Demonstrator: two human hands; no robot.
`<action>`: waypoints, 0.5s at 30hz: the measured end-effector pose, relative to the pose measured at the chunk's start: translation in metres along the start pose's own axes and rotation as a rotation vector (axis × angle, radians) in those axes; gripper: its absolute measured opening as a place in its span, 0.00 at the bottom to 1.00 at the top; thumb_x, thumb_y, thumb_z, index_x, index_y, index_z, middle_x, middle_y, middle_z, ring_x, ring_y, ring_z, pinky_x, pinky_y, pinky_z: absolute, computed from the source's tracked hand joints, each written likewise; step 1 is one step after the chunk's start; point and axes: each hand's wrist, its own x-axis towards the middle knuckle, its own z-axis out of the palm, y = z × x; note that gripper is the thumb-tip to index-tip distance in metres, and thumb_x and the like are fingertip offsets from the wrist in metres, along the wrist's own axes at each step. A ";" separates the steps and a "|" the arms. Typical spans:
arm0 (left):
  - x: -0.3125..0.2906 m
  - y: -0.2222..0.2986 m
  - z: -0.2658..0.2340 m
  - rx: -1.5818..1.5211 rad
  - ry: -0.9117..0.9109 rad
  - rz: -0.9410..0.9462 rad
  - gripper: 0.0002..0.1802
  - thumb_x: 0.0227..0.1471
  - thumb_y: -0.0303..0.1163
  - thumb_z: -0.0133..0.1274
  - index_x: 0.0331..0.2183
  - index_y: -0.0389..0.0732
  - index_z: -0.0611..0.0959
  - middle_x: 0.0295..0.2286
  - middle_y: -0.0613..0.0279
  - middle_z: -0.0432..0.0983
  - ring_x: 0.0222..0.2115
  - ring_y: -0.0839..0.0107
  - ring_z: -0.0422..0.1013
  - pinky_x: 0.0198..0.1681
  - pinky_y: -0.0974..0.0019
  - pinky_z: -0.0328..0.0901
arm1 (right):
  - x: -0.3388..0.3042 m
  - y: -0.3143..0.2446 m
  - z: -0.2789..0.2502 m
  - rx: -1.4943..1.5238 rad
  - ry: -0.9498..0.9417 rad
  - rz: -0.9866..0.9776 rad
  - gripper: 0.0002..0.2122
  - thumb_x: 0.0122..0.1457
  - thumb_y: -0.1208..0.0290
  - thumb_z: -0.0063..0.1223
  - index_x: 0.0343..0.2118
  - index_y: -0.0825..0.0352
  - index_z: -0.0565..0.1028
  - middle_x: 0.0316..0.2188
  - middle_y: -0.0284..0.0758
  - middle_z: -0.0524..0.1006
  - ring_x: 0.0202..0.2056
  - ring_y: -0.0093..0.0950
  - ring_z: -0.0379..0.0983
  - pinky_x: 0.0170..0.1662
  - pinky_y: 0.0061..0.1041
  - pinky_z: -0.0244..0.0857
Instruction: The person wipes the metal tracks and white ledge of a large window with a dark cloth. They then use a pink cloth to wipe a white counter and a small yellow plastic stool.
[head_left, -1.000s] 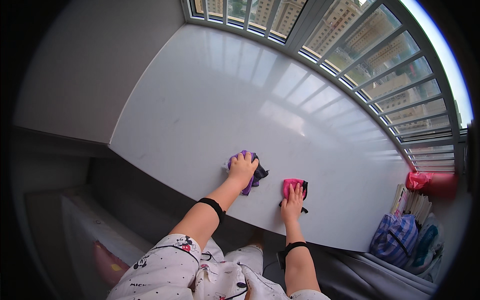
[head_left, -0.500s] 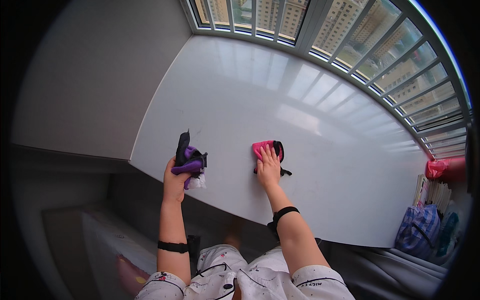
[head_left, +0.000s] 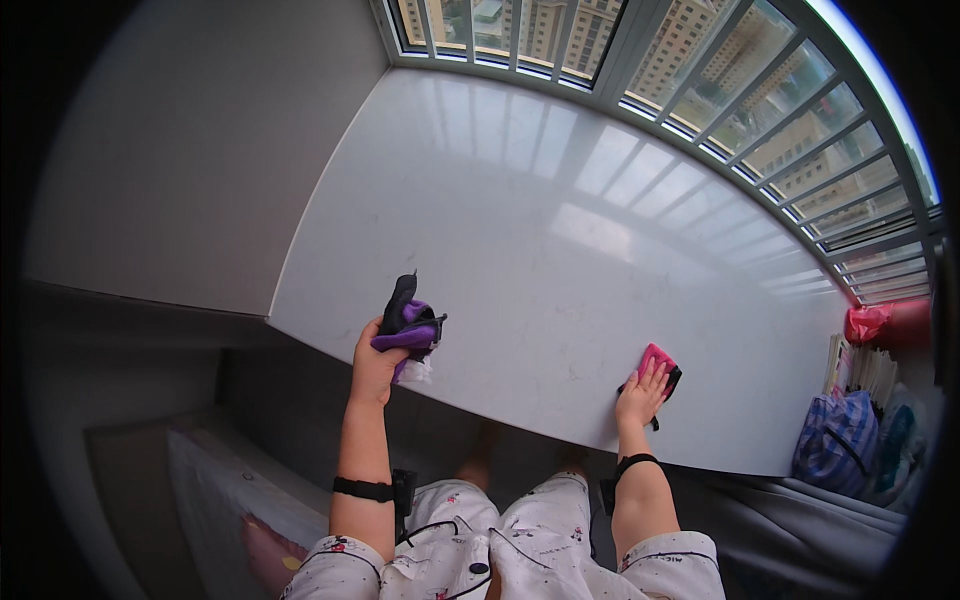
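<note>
Seen from above: a broad white stone windowsill [head_left: 560,230] with faint grey veining, running beneath a curved barred window [head_left: 700,90] and carrying pale reflections of its panes. Left hand [head_left: 375,362] raised at the near left edge of the sill, fingers curled tight around a bunched purple cloth [head_left: 412,330] with a dark, upright part protruding from the top of the fist; a scrap of white visible just under the knuckles, its nature not discernible. Cloth lifted clear, or nearly clear, of the surface; contact with the sill impossible to judge from this angle. Right hand [head_left: 640,392] laid flat near the front edge of the sill, well apart from the left, fingers extended and slightly spread, palm pressed down on a folded pink cloth [head_left: 658,360] with dark trim showing at its far and right sides. Pink cloth resting directly on the stone, partly covered by the fingers. Black band [head_left: 365,489] worn on the left forearm, a second black band [head_left: 628,466] on the right wrist. White patterned clothing [head_left: 500,550] visible at the lower margin. Plain grey wall [head_left: 190,150] bounding the sill on the left. At the far right, beyond the end of the sill: a blue striped bag [head_left: 835,455], a stack of upright papers or books [head_left: 860,365] above it, and a red object [head_left: 868,322] near the window frame.
</note>
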 end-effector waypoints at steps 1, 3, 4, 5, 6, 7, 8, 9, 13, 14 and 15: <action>-0.001 -0.003 -0.001 0.005 -0.003 -0.001 0.27 0.40 0.12 0.52 0.46 0.33 0.70 0.38 0.57 0.74 0.37 0.67 0.73 0.44 0.65 0.69 | -0.006 0.012 0.008 0.032 0.034 0.107 0.25 0.63 0.56 0.33 0.64 0.52 0.52 0.66 0.32 0.47 0.65 0.36 0.42 0.64 0.44 0.38; -0.005 -0.005 -0.007 -0.025 -0.006 -0.017 0.27 0.39 0.13 0.54 0.46 0.32 0.70 0.37 0.57 0.74 0.37 0.68 0.73 0.44 0.66 0.68 | -0.019 0.011 0.035 0.068 0.096 0.208 0.27 0.63 0.55 0.33 0.64 0.58 0.51 0.66 0.37 0.46 0.65 0.41 0.41 0.63 0.46 0.39; -0.010 -0.004 -0.019 -0.035 0.029 -0.021 0.27 0.39 0.13 0.55 0.46 0.32 0.70 0.37 0.58 0.74 0.37 0.69 0.73 0.44 0.66 0.68 | -0.042 -0.034 0.033 0.077 0.054 0.157 0.26 0.63 0.57 0.33 0.64 0.57 0.52 0.65 0.36 0.49 0.65 0.39 0.41 0.64 0.45 0.37; -0.013 -0.001 -0.020 -0.051 0.048 -0.017 0.27 0.39 0.13 0.55 0.46 0.32 0.71 0.37 0.58 0.74 0.37 0.69 0.73 0.43 0.66 0.68 | -0.064 -0.069 0.033 0.127 0.057 -0.006 0.26 0.63 0.58 0.33 0.63 0.57 0.53 0.65 0.35 0.49 0.65 0.39 0.41 0.64 0.45 0.36; -0.016 0.001 -0.028 -0.045 0.051 -0.012 0.27 0.39 0.13 0.55 0.46 0.32 0.71 0.37 0.58 0.74 0.37 0.69 0.73 0.43 0.66 0.68 | -0.086 -0.112 0.028 0.188 -0.035 -0.197 0.25 0.62 0.58 0.33 0.63 0.57 0.55 0.65 0.34 0.49 0.65 0.37 0.41 0.64 0.44 0.34; -0.018 0.001 -0.032 -0.034 0.058 0.011 0.27 0.39 0.13 0.55 0.46 0.33 0.71 0.37 0.58 0.74 0.37 0.69 0.73 0.43 0.66 0.68 | -0.110 -0.148 0.029 0.227 -0.077 -0.396 0.25 0.63 0.58 0.33 0.62 0.56 0.57 0.65 0.33 0.49 0.65 0.36 0.41 0.65 0.43 0.34; -0.020 0.001 -0.035 -0.017 0.066 0.031 0.27 0.39 0.13 0.55 0.45 0.33 0.71 0.37 0.58 0.74 0.37 0.69 0.73 0.43 0.67 0.68 | -0.132 -0.180 0.030 0.239 -0.126 -0.609 0.24 0.63 0.57 0.33 0.62 0.56 0.57 0.65 0.33 0.49 0.66 0.35 0.41 0.65 0.41 0.33; -0.022 0.003 -0.035 -0.006 0.064 0.029 0.27 0.39 0.12 0.55 0.45 0.33 0.71 0.37 0.59 0.74 0.37 0.69 0.72 0.43 0.67 0.68 | -0.153 -0.206 0.030 0.258 -0.209 -0.781 0.24 0.63 0.57 0.34 0.62 0.55 0.57 0.65 0.32 0.50 0.65 0.34 0.42 0.65 0.41 0.33; -0.029 0.006 -0.019 0.093 -0.005 0.023 0.27 0.39 0.12 0.54 0.46 0.33 0.71 0.37 0.58 0.74 0.37 0.70 0.72 0.43 0.68 0.67 | -0.196 -0.229 0.033 0.148 -0.263 -1.132 0.26 0.60 0.61 0.38 0.62 0.51 0.55 0.65 0.29 0.50 0.66 0.30 0.41 0.66 0.42 0.32; -0.030 0.001 -0.016 0.089 -0.013 0.017 0.27 0.39 0.12 0.54 0.46 0.32 0.71 0.37 0.58 0.73 0.37 0.70 0.72 0.42 0.68 0.67 | -0.196 -0.220 0.032 0.127 -0.263 -1.164 0.26 0.59 0.63 0.39 0.63 0.50 0.55 0.65 0.29 0.50 0.66 0.30 0.41 0.66 0.41 0.33; -0.033 -0.005 -0.013 0.082 -0.019 0.006 0.27 0.39 0.12 0.54 0.46 0.32 0.71 0.37 0.58 0.73 0.37 0.70 0.72 0.42 0.69 0.67 | -0.193 -0.204 0.033 0.095 -0.250 -1.207 0.28 0.58 0.65 0.40 0.63 0.50 0.52 0.65 0.28 0.49 0.66 0.29 0.41 0.66 0.41 0.32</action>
